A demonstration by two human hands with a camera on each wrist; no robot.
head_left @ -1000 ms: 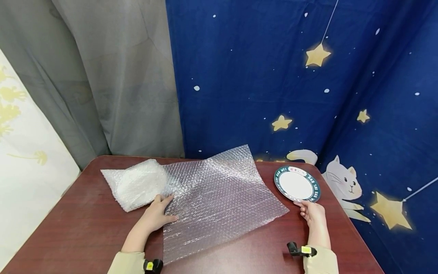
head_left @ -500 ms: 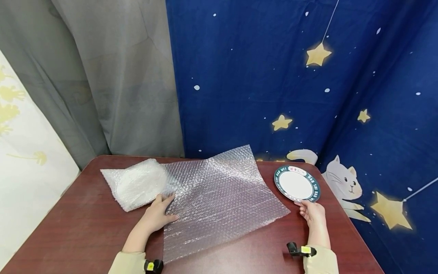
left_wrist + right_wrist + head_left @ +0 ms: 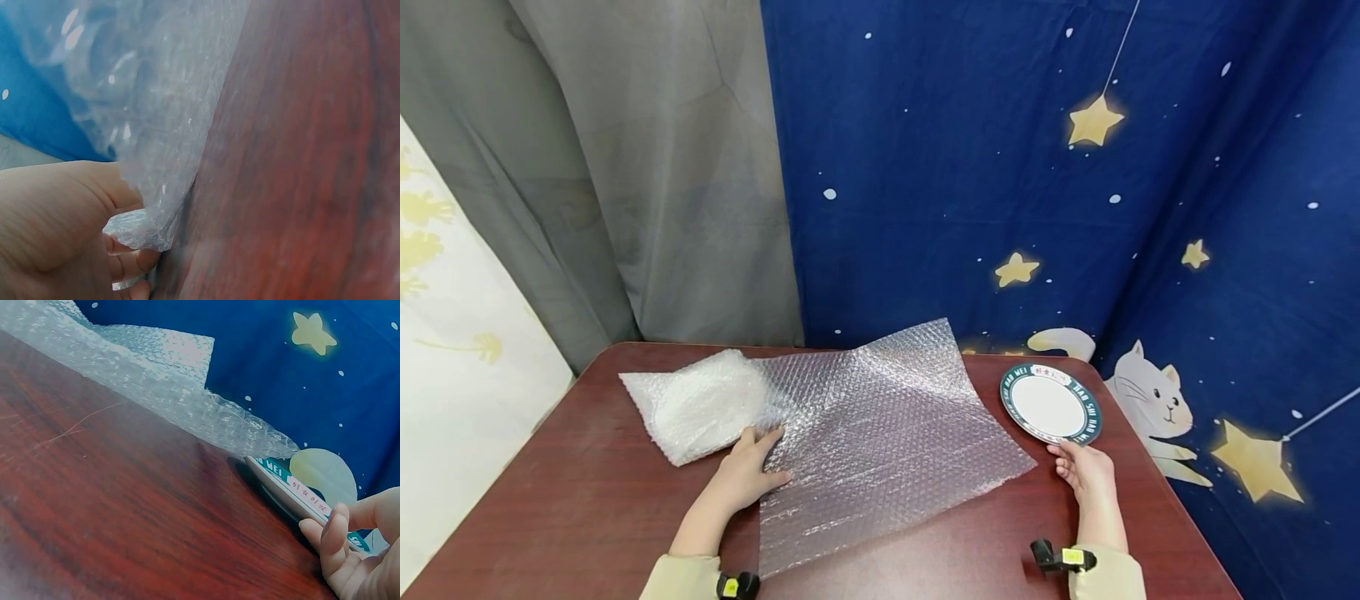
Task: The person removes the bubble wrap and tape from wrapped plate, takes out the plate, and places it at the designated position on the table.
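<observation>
A clear sheet of bubble wrap [image 3: 880, 442] lies spread over the middle of the table, its far corner raised. My left hand [image 3: 745, 471] rests at the sheet's left edge, thumb and fingers spread apart on the plastic. In the left wrist view the wrap [image 3: 169, 119] covers the thumb tip. A bundle of bubble wrap [image 3: 707, 404] sits beside this hand, its contents veiled. At the right, my right hand [image 3: 1086, 471] pinches the near rim of a round white plate [image 3: 1048, 404] with a dark green lettered border. The right wrist view shows the plate [image 3: 300, 494] side-on, under my fingers.
The reddish-brown wooden table [image 3: 572, 517] ends just behind the wrap and the plate. Past that edge hang a grey curtain [image 3: 700, 167] and a blue curtain [image 3: 940, 167] with stars and a cat. Small black cameras [image 3: 1063, 558] sit at both wrists.
</observation>
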